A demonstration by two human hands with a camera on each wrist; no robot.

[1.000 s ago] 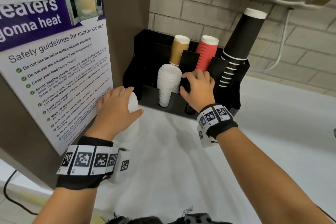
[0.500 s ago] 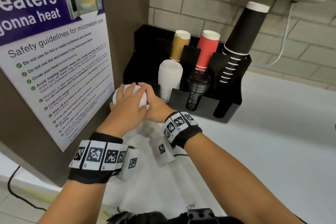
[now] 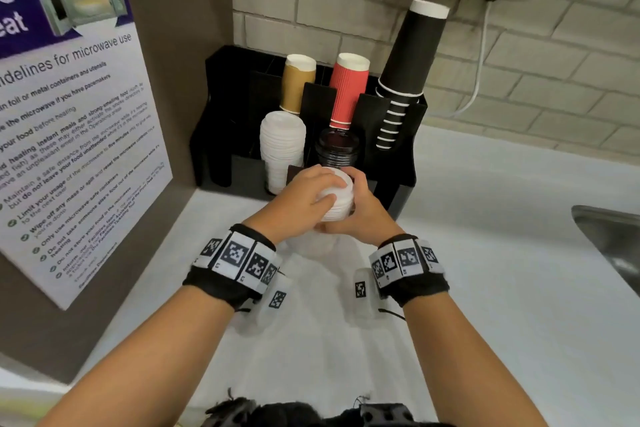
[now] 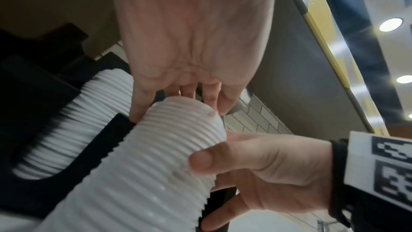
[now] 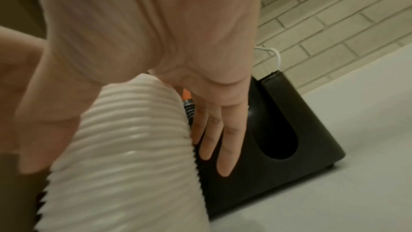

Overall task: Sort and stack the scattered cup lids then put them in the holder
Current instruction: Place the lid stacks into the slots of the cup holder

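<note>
— Well, where is the held lid stack (image 3: 337, 199) logged?

— Head view: it is held just in front of the black holder (image 3: 216, 121), before the dark lids (image 3: 337, 149) and near the stored white lids (image 3: 282, 146), over the white table (image 3: 485, 253). Whether its base touches the table cannot be told, as that end is hidden.

— Grip state?

— Left grip (image 3: 301, 204): fingers are curled over the stack's top. Right grip (image 3: 363, 215): wrapped round its right side. Both are closed on the stack.

— What is added by the wrist views?

— Left wrist: a long ribbed length of the stack is seen, with the right thumb (image 4: 200, 161) pressed to its side; from the head only the top few lids are seen. Right wrist: the fingers (image 5: 227, 138) are seen laid almost straight down the far side, and a rounded cut-out in the holder's front wall is shown, which is not made out from the head.
</note>
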